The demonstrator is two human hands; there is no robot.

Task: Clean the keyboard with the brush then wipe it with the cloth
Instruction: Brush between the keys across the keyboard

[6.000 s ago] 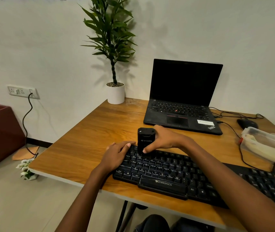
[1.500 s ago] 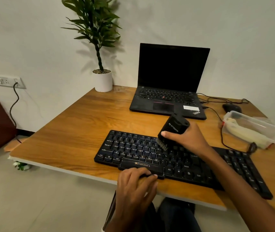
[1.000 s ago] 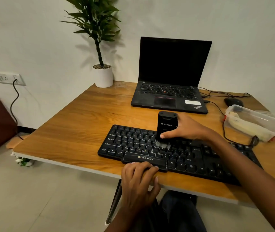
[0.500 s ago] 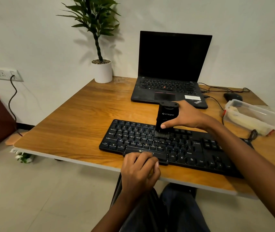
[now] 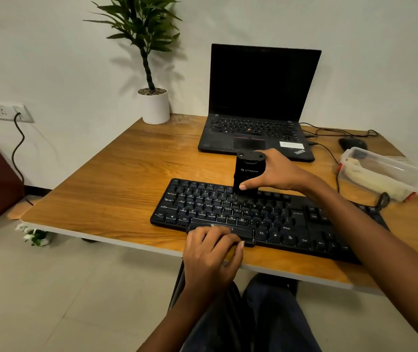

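Wooden desk (image 5: pixel 116 179) set against a plain white wall; pale tiled floor below. The right hand (image 5: pixel 276 174) has thumb and fingers clamped on an upright black brush (image 5: pixel 247 171), its bristles down on the upper key rows of the black keyboard (image 5: pixel 274 219) (Zebronics branding partly covered). The left hand (image 5: pixel 211 255) rests at the keyboard's near edge, fingers curled together over the spacebar area. Beyond the right fingers: an open laptop (image 5: pixel 258 102), screen dark. Potted plant (image 5: pixel 149 59) at the far corner; lidded plastic container (image 5: pixel 378 174) right of the brush hand.
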